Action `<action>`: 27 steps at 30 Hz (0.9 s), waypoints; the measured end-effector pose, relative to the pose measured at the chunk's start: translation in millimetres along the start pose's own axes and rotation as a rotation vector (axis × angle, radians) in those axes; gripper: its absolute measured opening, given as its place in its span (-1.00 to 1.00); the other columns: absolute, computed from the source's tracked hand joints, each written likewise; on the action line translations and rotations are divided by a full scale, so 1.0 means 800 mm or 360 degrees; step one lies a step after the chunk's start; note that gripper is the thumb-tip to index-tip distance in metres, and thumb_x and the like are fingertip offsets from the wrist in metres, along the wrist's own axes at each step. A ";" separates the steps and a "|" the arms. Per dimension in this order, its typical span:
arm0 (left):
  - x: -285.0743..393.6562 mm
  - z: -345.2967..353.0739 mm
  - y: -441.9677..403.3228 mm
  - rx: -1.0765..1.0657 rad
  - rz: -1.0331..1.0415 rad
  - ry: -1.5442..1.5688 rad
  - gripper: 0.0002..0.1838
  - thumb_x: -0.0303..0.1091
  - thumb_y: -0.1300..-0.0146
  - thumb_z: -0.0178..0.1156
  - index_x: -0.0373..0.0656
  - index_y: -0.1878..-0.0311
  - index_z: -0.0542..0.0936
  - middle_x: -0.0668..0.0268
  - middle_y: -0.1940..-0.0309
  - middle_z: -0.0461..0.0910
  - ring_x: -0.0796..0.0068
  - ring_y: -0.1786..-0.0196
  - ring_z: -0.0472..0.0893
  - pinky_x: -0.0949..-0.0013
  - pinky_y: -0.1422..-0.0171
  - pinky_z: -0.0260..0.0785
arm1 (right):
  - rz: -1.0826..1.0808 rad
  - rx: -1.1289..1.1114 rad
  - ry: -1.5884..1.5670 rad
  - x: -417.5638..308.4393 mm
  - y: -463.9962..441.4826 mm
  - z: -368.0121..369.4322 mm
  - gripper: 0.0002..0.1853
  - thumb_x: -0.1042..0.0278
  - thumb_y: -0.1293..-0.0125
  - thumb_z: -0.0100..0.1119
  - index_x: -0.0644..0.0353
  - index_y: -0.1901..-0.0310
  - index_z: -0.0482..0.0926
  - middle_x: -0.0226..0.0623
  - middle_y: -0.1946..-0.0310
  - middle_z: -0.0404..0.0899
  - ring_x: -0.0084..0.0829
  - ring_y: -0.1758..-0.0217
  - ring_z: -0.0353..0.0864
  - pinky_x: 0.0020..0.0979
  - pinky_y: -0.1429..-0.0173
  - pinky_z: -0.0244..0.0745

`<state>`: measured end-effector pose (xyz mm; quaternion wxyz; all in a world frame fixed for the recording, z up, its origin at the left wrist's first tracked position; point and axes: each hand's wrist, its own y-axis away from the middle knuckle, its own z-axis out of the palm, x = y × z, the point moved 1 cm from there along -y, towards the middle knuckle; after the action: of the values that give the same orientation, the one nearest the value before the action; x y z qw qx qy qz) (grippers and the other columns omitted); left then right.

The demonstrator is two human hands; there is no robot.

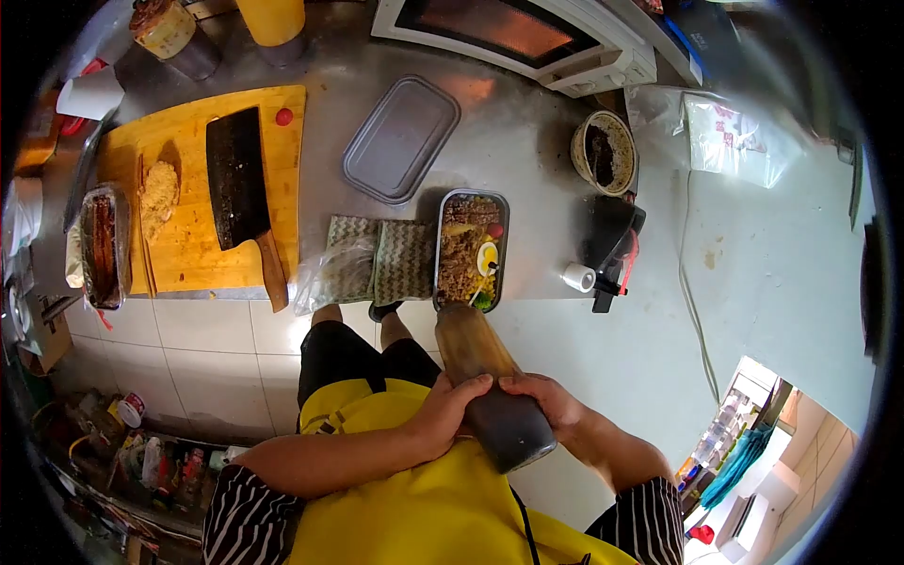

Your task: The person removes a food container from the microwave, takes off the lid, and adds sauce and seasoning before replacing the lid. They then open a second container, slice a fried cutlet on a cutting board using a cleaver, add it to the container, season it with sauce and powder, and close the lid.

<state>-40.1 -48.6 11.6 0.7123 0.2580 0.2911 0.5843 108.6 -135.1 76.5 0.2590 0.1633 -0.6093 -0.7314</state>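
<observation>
Clasps a bottle [508, 419] with left grip [450, 410] and right grip [554, 403], both curled closed against its sides, and points it toward the food container [506, 247].

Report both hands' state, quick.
Left hand: closed on the bottle of dark sauce, gripping its left side.
Right hand: closed on the same bottle, gripping its right side.

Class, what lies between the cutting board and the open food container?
In the head view, a zigzag-patterned cloth lies there, with clear plastic over its left part; a grey lid sits farther back.
</observation>
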 end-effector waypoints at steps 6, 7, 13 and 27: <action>0.005 0.009 -0.009 -0.0016 0.0001 -0.0026 -0.48 -0.22 -0.41 0.23 -0.11 -0.36 0.36 0.26 -0.19 0.52 0.33 -0.21 0.54 0.21 -0.31 0.45 | -0.0076 0.0027 0.0036 -0.010 0.011 0.000 -0.55 0.15 -0.44 0.14 0.36 -0.17 0.51 -0.11 0.04 0.68 -0.30 0.13 0.72 -0.30 -0.01 0.65; 0.006 0.013 -0.007 0.0007 -0.0027 -0.0030 -0.48 -0.22 -0.41 0.24 -0.11 -0.36 0.36 0.26 -0.18 0.53 0.33 -0.21 0.54 0.21 -0.31 0.45 | -0.0057 0.0031 0.0043 -0.010 0.014 0.000 -0.55 0.15 -0.44 0.14 0.36 -0.16 0.52 -0.11 0.04 0.68 -0.30 0.13 0.72 -0.30 0.00 0.65; -0.008 0.006 0.000 -0.0032 -0.0104 0.0070 -0.48 -0.21 -0.39 0.25 -0.12 -0.35 0.37 0.26 -0.18 0.53 0.34 -0.21 0.54 0.22 -0.33 0.43 | 0.0015 0.0096 -0.0036 0.012 0.008 -0.008 -0.56 0.15 -0.45 0.14 0.35 -0.17 0.53 -0.12 0.02 0.68 -0.31 0.12 0.73 -0.32 -0.01 0.65; -0.011 0.019 -0.017 -0.0054 -0.0076 -0.0050 -0.54 -0.25 -0.39 0.23 -0.21 -0.27 0.45 0.23 -0.10 0.60 0.35 -0.12 0.61 0.26 -0.24 0.50 | -0.0066 0.0208 0.0008 0.009 0.016 -0.021 -0.56 0.12 -0.43 0.15 0.33 -0.14 0.55 -0.13 0.06 0.69 -0.32 0.15 0.73 -0.33 0.02 0.64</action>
<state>-21.5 -60.3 13.5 0.7349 0.2481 0.2759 0.5677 114.4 -154.6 86.4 0.2339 0.1944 -0.6516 -0.6949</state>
